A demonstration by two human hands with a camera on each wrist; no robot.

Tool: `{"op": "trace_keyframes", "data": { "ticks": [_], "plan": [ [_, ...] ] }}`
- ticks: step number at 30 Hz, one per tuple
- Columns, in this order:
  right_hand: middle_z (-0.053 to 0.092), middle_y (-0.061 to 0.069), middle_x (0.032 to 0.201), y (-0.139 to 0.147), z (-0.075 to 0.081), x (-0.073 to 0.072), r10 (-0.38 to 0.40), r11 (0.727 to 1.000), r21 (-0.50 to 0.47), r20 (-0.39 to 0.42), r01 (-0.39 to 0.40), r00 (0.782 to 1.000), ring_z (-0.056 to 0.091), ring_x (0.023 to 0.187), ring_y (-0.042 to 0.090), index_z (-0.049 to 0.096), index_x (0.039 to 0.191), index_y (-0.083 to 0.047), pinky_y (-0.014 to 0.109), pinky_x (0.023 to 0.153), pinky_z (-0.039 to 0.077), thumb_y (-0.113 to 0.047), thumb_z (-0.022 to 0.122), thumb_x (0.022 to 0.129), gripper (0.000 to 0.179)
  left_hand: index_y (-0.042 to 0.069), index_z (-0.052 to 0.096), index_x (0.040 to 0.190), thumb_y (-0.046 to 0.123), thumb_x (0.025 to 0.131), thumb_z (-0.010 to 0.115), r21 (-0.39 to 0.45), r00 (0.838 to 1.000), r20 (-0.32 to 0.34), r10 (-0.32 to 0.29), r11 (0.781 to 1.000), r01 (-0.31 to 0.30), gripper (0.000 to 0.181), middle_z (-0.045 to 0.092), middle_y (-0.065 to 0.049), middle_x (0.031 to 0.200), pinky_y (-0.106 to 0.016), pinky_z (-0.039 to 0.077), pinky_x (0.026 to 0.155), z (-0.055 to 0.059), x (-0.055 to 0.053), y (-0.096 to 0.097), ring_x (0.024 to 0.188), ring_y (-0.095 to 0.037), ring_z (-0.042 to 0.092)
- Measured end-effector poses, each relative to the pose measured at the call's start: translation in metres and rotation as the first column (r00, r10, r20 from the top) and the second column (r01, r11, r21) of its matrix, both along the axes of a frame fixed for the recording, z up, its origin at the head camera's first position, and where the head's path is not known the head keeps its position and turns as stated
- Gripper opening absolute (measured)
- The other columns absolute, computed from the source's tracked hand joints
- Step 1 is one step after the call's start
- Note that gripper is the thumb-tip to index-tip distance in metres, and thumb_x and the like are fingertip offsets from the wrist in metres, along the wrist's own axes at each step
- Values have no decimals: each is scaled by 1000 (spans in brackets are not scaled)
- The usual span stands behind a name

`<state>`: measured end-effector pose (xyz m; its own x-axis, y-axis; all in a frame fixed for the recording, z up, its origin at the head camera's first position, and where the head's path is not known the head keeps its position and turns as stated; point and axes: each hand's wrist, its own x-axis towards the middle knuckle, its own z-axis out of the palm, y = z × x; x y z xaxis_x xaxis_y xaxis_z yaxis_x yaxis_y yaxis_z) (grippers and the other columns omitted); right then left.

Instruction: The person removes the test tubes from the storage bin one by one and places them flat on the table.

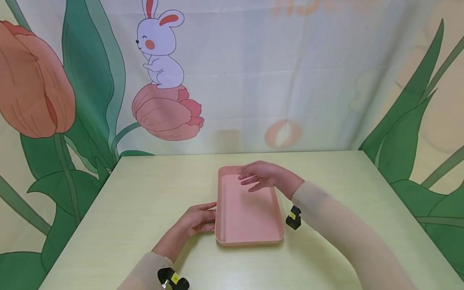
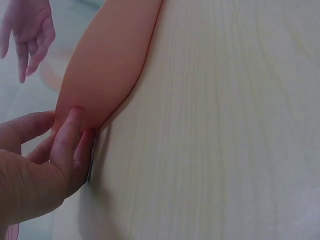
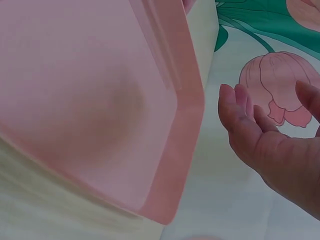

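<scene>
A shallow pink rectangular tray [image 1: 250, 217] lies lengthwise on the pale table, with nothing inside except a soft shadow. My left hand [image 1: 199, 219] is at its left side, fingertips against the outer wall [image 2: 107, 60]. One finger lies on that wall in the left wrist view, with the others lower down by the tray's bottom edge; none reach inside. Over the tray's far right part hovers my right hand [image 1: 262, 175], fingers loosely spread and holding nothing. The right wrist view shows that hand [image 3: 275, 145] apart from the tray rim [image 3: 187, 110].
The light wood-grain table [image 1: 152, 185] extends around the tray. Behind it hangs a curtain [image 1: 246, 80] printed with tulips and a rabbit. Small black wrist cameras [image 1: 293, 217] sit below both sleeves.
</scene>
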<state>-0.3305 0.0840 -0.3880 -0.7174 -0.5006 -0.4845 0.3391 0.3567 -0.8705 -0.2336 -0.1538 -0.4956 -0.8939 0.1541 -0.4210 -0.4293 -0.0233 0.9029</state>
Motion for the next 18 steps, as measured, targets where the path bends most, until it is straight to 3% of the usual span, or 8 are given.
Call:
{"op": "trace_keyframes", "data": {
  "ticks": [6, 12, 18],
  "plan": [
    [54, 20, 144, -11, -13, -7, -42, 999, 10, 38, 42, 998, 44, 147, 41, 42, 151, 1, 56, 121, 41, -20, 52, 105, 51, -4, 45, 151, -1, 99, 58, 0, 1000, 9, 7, 1000, -7, 53, 68, -23, 131, -26, 65, 68, 1, 0, 0, 88, -12, 72],
    [47, 25, 154, -18, -27, -17, -70, 997, 36, 63, 67, 996, 48, 144, 39, 48, 146, -1, 53, 119, 44, -19, 54, 105, 46, -4, 46, 150, -1, 99, 59, 0, 1000, 7, 12, 1000, -12, 54, 69, -21, 129, -26, 65, 69, 1, -1, 1, 87, -11, 72],
    [53, 23, 151, -25, -37, -22, -96, 994, 69, 98, 90, 991, 58, 136, 34, 53, 142, -2, 50, 115, 50, -20, 60, 103, 44, -3, 47, 150, 1, 99, 60, -14, 1000, 13, 16, 1000, -16, 53, 68, -23, 132, -28, 65, 70, 0, -1, 1, 89, -13, 72]
  ]
}}
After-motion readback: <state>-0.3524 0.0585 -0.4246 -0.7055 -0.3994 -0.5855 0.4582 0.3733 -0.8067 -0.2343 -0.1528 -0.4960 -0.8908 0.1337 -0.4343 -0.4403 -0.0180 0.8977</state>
